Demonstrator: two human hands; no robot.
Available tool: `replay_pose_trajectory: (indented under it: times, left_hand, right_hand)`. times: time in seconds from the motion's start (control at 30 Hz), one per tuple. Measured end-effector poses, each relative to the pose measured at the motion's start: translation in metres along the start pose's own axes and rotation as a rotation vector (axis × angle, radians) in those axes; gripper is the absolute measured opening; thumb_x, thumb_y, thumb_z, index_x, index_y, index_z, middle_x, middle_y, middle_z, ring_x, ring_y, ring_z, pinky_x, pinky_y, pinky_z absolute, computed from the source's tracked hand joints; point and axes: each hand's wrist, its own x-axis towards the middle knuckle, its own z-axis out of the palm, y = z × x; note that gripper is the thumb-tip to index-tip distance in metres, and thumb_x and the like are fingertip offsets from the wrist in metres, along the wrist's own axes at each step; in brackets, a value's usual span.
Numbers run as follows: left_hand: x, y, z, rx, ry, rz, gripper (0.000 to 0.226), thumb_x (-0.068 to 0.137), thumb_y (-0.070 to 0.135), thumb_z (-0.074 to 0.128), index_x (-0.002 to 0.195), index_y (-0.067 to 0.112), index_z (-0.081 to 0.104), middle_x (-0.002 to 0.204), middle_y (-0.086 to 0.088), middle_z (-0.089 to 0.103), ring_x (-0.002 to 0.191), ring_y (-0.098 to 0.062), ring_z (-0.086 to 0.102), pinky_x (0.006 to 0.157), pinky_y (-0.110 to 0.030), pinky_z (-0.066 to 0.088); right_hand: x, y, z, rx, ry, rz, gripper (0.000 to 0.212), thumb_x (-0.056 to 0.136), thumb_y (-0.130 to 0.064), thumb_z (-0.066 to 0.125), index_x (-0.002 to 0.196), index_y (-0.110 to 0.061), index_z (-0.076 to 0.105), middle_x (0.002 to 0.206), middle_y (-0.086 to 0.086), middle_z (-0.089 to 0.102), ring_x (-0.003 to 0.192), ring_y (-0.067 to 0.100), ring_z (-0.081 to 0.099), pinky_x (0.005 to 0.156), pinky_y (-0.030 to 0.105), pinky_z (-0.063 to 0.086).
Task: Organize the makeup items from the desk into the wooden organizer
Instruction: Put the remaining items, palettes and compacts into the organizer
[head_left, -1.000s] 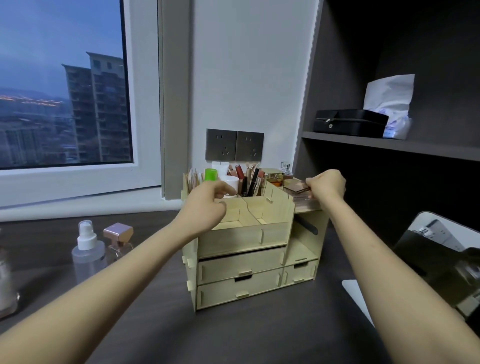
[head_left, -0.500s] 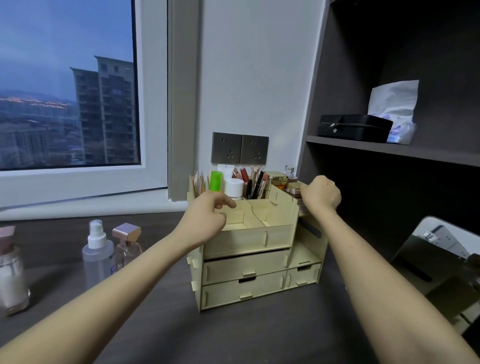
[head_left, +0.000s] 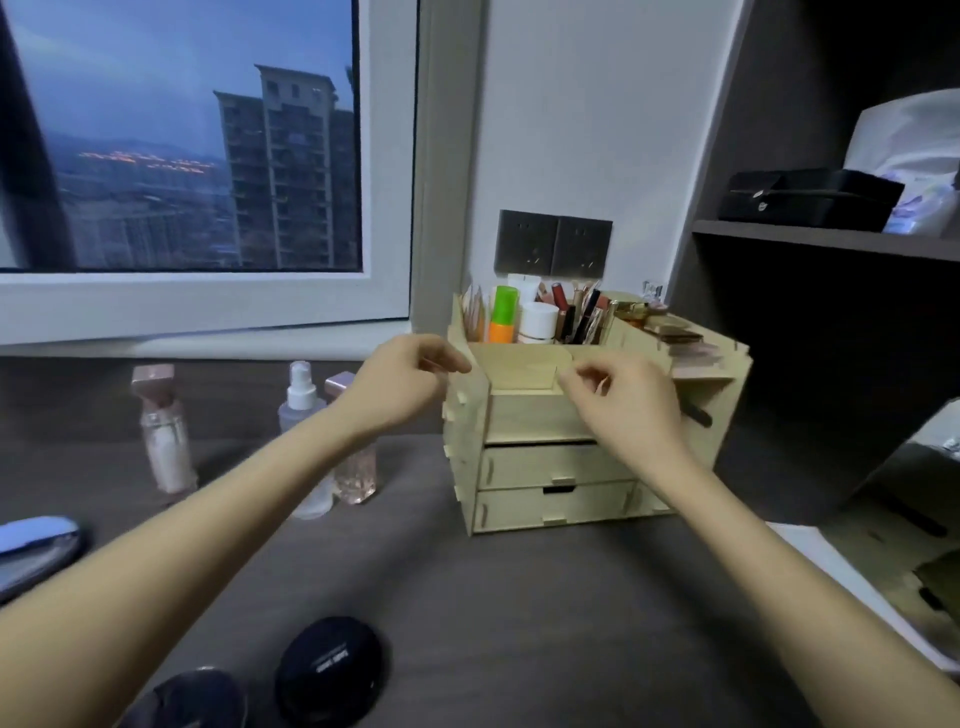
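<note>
Three bottles (head_left: 304, 441) stand toward the left back edge of the desk (head_left: 467, 597), and two black compacts (head_left: 330, 670) lie at its near edge. The left hand (head_left: 410, 374), fingers curled, meets the top left corner of the wooden organizer (head_left: 550, 467), which stands back right; whether it grips, I cannot tell. The right hand (head_left: 623, 405) hovers over the organizer's front tray, loosely curled and empty.

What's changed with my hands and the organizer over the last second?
The right hand left the palettes at the right rear of the wooden organizer and came left to its front tray. The left hand drew back from the white jar to the left front corner. Organizer contents unchanged.
</note>
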Motion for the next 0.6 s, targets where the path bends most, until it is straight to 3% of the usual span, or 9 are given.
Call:
replay_pose_trajectory:
  times: [0.1, 0.17, 0.23, 0.33, 0.4, 0.6]
  left_hand:
    - [-0.033, -0.019, -0.018, 0.014, -0.048, -0.073, 0.031, 0.082, -0.004, 0.049, 0.087, 0.020, 0.069, 0.088, 0.008, 0.065, 0.087, -0.009, 0.059, 0.073, -0.010, 0.045]
    - [-0.056, -0.033, -0.028, 0.049, -0.092, -0.131, 0.027, 0.084, 0.000, 0.052, 0.085, 0.021, 0.068, 0.084, 0.012, 0.064, 0.081, -0.005, 0.058, 0.067, -0.006, 0.043]
    - [-0.080, -0.045, -0.040, 0.104, -0.162, -0.193, 0.021, 0.085, 0.006, 0.055, 0.085, 0.022, 0.068, 0.085, 0.012, 0.066, 0.082, -0.006, 0.059, 0.069, -0.010, 0.043]
    - [-0.114, -0.060, -0.057, 0.235, -0.293, -0.271, 0.013, 0.087, 0.019, 0.058, 0.093, 0.020, 0.069, 0.094, 0.007, 0.069, 0.088, -0.007, 0.062, 0.074, -0.015, 0.045]
    - [-0.132, -0.066, -0.065, 0.326, -0.389, -0.307, 0.017, 0.086, 0.030, 0.060, 0.099, 0.022, 0.068, 0.101, 0.007, 0.068, 0.094, -0.009, 0.063, 0.078, -0.018, 0.047]
    - [-0.175, -0.076, -0.079, 0.559, -0.748, -0.438, 0.067, 0.073, 0.059, 0.064, 0.132, 0.039, 0.041, 0.133, 0.008, 0.046, 0.119, -0.010, 0.049, 0.098, -0.025, 0.041]
  right_hand:
    - [-0.058, -0.033, 0.026, 0.212, -0.489, -0.034, 0.013, 0.079, -0.037, 0.069, 0.083, -0.024, 0.070, 0.075, -0.009, 0.065, 0.069, 0.005, 0.056, 0.068, 0.027, 0.046]
    - [-0.089, -0.043, 0.044, 0.187, -0.741, -0.102, 0.032, 0.075, -0.044, 0.072, 0.103, -0.031, 0.065, 0.094, -0.011, 0.062, 0.080, 0.003, 0.054, 0.074, 0.019, 0.044]
    - [-0.110, -0.050, 0.060, 0.158, -0.883, -0.196, 0.052, 0.073, -0.049, 0.072, 0.120, -0.035, 0.055, 0.116, -0.012, 0.054, 0.097, 0.001, 0.049, 0.083, 0.012, 0.040]
    - [-0.132, -0.062, 0.083, 0.171, -0.987, -0.295, 0.073, 0.070, -0.050, 0.074, 0.134, -0.035, 0.042, 0.136, -0.011, 0.042, 0.123, 0.006, 0.039, 0.103, 0.020, 0.032]
    - [-0.146, -0.069, 0.098, 0.164, -1.002, -0.333, 0.082, 0.067, -0.050, 0.075, 0.138, -0.034, 0.037, 0.141, -0.009, 0.038, 0.128, 0.011, 0.035, 0.108, 0.024, 0.029]
    - [-0.167, -0.077, 0.121, 0.094, -0.862, -0.343, 0.075, 0.072, -0.055, 0.068, 0.137, -0.035, 0.037, 0.139, -0.006, 0.039, 0.127, 0.017, 0.038, 0.108, 0.032, 0.031]
